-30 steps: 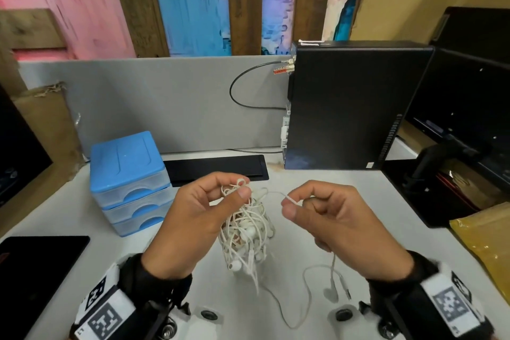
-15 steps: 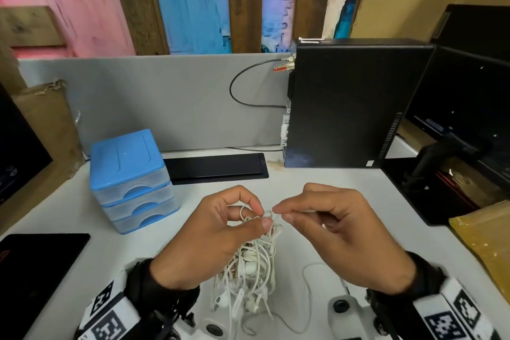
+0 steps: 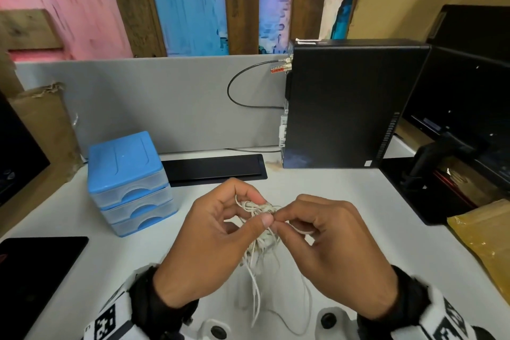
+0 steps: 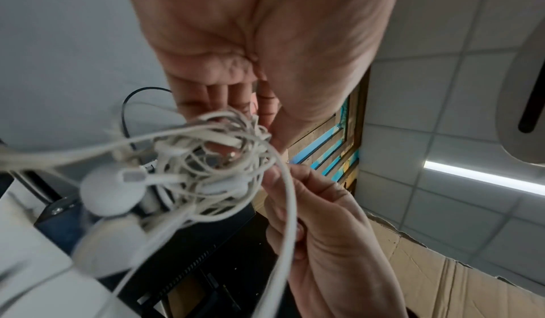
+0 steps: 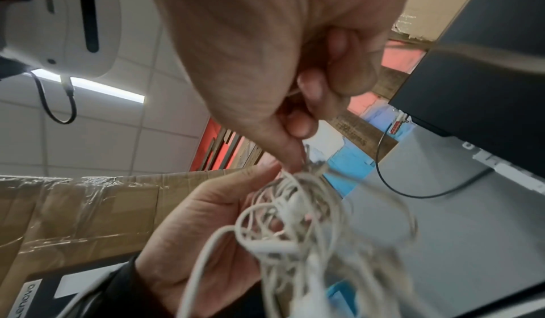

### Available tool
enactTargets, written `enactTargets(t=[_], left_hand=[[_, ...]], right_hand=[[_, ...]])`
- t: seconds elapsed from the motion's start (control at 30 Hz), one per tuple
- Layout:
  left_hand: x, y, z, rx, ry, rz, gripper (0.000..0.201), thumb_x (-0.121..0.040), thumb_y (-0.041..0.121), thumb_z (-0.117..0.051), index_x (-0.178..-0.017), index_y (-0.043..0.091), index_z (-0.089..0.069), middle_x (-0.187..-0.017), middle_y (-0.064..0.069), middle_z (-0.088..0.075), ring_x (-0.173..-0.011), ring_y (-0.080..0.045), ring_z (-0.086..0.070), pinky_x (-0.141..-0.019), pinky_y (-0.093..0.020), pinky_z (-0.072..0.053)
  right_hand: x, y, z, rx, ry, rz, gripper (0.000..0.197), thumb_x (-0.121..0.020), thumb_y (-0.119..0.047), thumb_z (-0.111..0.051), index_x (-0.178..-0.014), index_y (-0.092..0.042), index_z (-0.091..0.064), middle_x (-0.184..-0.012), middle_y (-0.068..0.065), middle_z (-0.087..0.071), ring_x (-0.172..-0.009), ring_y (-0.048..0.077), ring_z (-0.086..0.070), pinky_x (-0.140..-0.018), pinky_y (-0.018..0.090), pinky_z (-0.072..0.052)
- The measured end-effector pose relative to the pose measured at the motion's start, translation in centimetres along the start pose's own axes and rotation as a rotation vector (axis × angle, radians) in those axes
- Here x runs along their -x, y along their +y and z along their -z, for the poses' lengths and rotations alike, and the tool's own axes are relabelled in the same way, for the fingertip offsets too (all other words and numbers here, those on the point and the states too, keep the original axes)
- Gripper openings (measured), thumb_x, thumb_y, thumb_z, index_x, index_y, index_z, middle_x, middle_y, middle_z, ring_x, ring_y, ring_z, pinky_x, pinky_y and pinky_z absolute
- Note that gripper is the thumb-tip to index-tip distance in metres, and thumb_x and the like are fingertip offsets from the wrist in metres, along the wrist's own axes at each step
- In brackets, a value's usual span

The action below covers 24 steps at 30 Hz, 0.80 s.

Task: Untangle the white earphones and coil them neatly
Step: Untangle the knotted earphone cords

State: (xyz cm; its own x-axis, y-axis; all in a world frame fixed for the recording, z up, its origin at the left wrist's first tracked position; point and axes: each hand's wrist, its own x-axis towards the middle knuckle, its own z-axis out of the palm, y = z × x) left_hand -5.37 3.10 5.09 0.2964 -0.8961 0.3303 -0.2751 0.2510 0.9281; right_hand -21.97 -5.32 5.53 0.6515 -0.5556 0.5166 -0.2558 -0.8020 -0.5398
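A tangled bundle of white earphones [image 3: 260, 232] hangs above the white desk [image 3: 345, 201], between both hands. My left hand [image 3: 220, 232] pinches the top of the knot between thumb and curled fingers. My right hand [image 3: 317, 229] pinches a strand at the knot's right side, fingertips almost touching the left thumb. In the left wrist view the earphones [image 4: 206, 159] show an earbud [image 4: 113, 190] and many crossed loops. The earphones [image 5: 301, 225] fill the right wrist view, blurred lower down. Loose cable ends trail down toward the desk.
A blue drawer box [image 3: 129, 182] stands to the left, a black slab [image 3: 215, 170] behind the hands, a black computer case [image 3: 350, 107] at back right. A dark pad [image 3: 36, 276] lies at left; monitor base [image 3: 430, 174] and yellow packet [image 3: 485, 246] at right.
The hands have come together: the right hand moved left from a drawn-out strand to the knot. The bundle sits lower and nearer me than a second ago.
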Motion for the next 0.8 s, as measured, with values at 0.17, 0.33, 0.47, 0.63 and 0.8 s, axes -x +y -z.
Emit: enactTargets(t=[0.17, 0.33, 0.47, 0.63, 0.8], left_hand=[[-0.2, -0.2, 0.4, -0.002, 0.083, -0.259, 0.016, -0.079, 0.009, -0.074, -0.080, 0.021, -0.064, -0.086, -0.001, -0.072, -0.082, -0.024, -0.069, -0.066, -0.036, -0.057], [-0.3, -0.5, 1.0, 0.076, 0.065, -0.399, 0.022, -0.079, 0.001, -0.057, -0.070, 0.021, -0.058, -0.078, 0.000, -0.070, -0.085, -0.029, -0.069, -0.078, -0.038, -0.055], [0.0, -0.2, 1.2, 0.099, -0.007, -0.423, 0.024, -0.079, -0.004, -0.055, -0.065, 0.016, -0.055, -0.073, 0.000, -0.069, -0.084, -0.029, -0.071, -0.075, -0.037, -0.056], [0.3, 0.5, 1.5, 0.050, -0.099, -0.459, 0.029, -0.074, -0.008, -0.052, -0.062, 0.018, -0.055, -0.071, 0.002, -0.070, -0.077, -0.028, -0.071, -0.071, -0.033, -0.054], [0.7, 1.0, 1.1, -0.050, -0.171, -0.502, 0.028, -0.074, -0.008, -0.054, -0.060, 0.015, -0.055, -0.069, 0.003, -0.070, -0.073, -0.026, -0.071, -0.069, -0.036, -0.054]], right_hand=[[0.0, -0.8, 0.3, -0.318, 0.026, -0.039, 0.012, -0.086, -0.021, -0.069, -0.089, -0.029, -0.077, -0.077, -0.007, -0.066, -0.060, 0.018, -0.057, -0.050, 0.019, -0.040], [-0.1, -1.5, 0.9, -0.697, -0.002, -0.208, 0.013, -0.080, -0.015, -0.077, -0.086, -0.022, -0.068, -0.076, 0.006, -0.071, -0.060, 0.026, -0.054, -0.043, 0.045, -0.042], [-0.4, -1.7, 1.4, -0.843, -0.054, -0.324, 0.033, -0.078, 0.003, -0.077, -0.101, -0.013, -0.063, -0.068, 0.011, -0.071, -0.053, 0.012, -0.058, -0.045, 0.014, -0.042], [-1.0, -2.3, 2.2, -0.936, -0.159, -0.446, 0.030, -0.080, -0.025, -0.079, -0.106, -0.018, -0.069, -0.063, 0.012, -0.067, -0.047, 0.015, -0.053, -0.039, 0.018, -0.034], [-0.9, -1.6, 2.1, -0.878, -0.229, -0.476, 0.018, -0.089, -0.019, -0.066, -0.094, -0.005, -0.075, -0.054, 0.010, -0.058, -0.044, 0.011, -0.047, -0.045, 0.016, -0.035]])
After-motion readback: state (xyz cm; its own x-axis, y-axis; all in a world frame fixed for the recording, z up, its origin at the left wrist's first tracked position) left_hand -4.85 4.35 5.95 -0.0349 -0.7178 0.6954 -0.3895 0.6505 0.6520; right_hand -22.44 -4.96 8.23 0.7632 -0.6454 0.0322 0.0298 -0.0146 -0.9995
